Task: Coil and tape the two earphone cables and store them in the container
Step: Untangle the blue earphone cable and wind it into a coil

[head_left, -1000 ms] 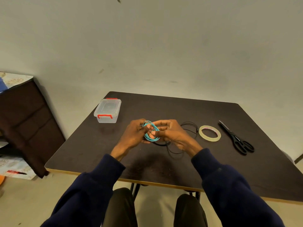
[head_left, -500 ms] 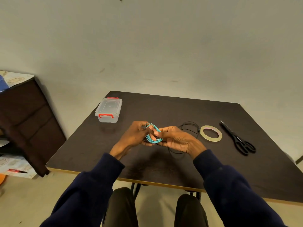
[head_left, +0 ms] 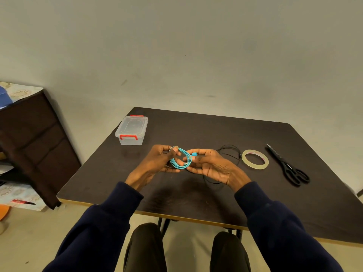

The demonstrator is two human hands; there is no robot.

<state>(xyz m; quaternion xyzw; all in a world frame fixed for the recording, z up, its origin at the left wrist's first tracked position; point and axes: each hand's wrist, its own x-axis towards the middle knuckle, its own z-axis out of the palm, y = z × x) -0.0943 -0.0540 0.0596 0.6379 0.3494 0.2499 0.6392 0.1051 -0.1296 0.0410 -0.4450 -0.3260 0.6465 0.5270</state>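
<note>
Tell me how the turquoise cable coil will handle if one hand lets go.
The turquoise cable coil is thin, loose loops, so it is probably floppy and light. No tape shows on it, so it would likely spring open if the left hand or right hand lets go. Its earbud sticks out and may dangle.

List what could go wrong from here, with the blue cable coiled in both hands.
1. The left hand and right hand both hold the blue coil, and the tape roll lies apart from them; letting go to fetch it may let the loops spring open.
2. The black cable lies loose by the right hand and could snag and drag.
3. The container has its lid on, so opening it will need a free hand.
</note>
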